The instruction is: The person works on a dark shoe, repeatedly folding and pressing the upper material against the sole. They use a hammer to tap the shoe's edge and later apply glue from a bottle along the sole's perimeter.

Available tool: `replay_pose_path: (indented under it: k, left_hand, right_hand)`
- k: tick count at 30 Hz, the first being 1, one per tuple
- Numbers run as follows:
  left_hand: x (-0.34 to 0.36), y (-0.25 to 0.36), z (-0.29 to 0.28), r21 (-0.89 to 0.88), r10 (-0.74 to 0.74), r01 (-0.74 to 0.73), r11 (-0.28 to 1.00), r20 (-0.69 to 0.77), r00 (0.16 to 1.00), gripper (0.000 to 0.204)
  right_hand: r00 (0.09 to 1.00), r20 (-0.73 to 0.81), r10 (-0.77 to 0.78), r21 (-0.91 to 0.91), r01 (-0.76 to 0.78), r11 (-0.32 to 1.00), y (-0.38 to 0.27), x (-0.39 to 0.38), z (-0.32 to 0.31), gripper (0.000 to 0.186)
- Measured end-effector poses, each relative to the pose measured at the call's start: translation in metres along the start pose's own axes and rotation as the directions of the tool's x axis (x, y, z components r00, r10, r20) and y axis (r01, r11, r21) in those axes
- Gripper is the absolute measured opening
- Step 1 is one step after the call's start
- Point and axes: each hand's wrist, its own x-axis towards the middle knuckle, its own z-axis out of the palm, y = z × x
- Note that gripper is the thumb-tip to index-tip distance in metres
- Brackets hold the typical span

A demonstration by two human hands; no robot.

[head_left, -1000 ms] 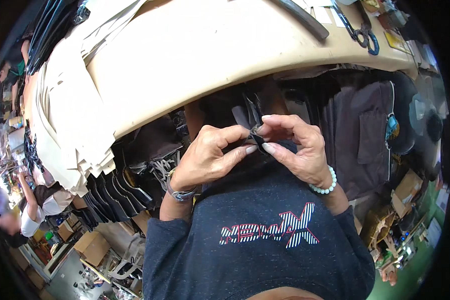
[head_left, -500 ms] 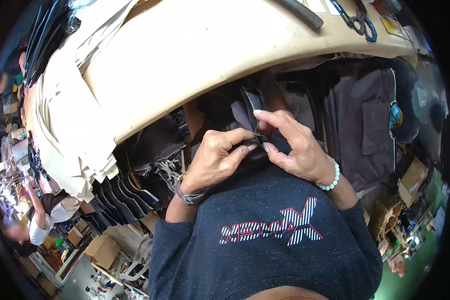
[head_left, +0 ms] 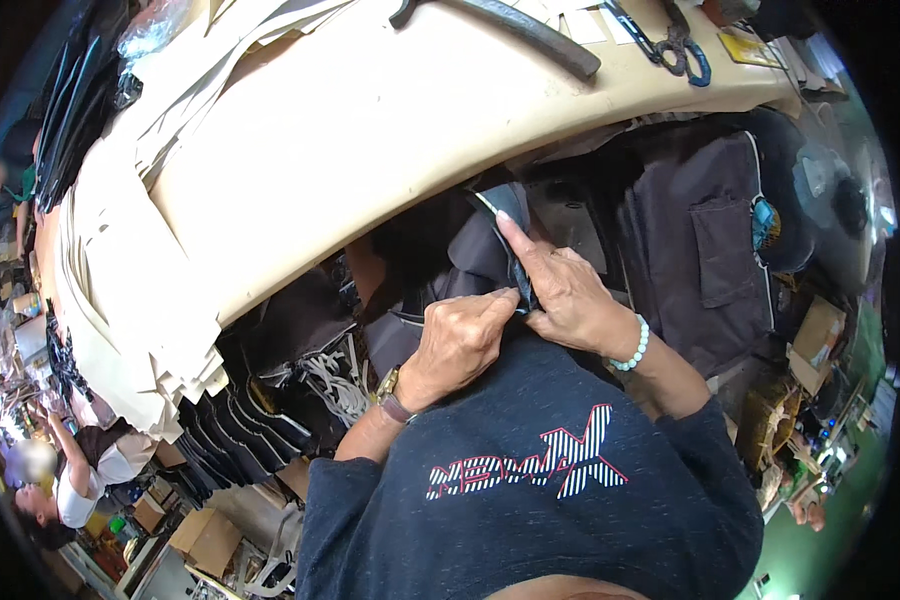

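A dark cloth piece (head_left: 515, 215) with a pale strip along one edge stands up between my hands, just off the table's front edge. My left hand (head_left: 460, 338) is closed, its thumb and index finger pinching the lower end of the cloth. Its other fingers are curled under. My right hand (head_left: 575, 297) grips the same cloth from the right, the index finger stretched along its pale edge and the thumb low, near my left fingertips. More dark fabric (head_left: 480, 245) hangs behind and to the left of it; where the pieces join I cannot make out.
The cream-topped table (head_left: 300, 170) curves across the front. On it lie a hammer-like dark tool (head_left: 540, 40), blue-handled scissors (head_left: 685, 60) and stacked pale sheets (head_left: 130, 270). Dark fabric panels (head_left: 705, 225) sit at right, others (head_left: 240, 410) at left beside white strips (head_left: 335, 385). A co-worker (head_left: 75, 480) is far left.
The cloth has been turned so more of its face and pale edge show. My right index finger has straightened along it. My left hand has turned knuckles-up. The whole view has shifted slightly.
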Motion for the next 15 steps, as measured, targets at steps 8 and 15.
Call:
replay_pose_path:
  k: [8, 15]
  left_hand:
    - [0.009, -0.002, -0.024, -0.704, -0.587, 0.456, 0.544, 0.069, 0.807, 0.008]
    - [0.022, 0.007, -0.039, -0.91, -0.685, 0.317, 0.269, 0.051, 0.727, 0.014]
  right_hand:
    - [0.968, -0.214, 0.132, 0.232, -0.081, 0.969, 0.035, 0.042, -0.106, 0.055]
    - [0.656, -0.738, 0.157, -0.443, -0.647, 0.621, 0.152, 0.136, -0.153, 0.038]
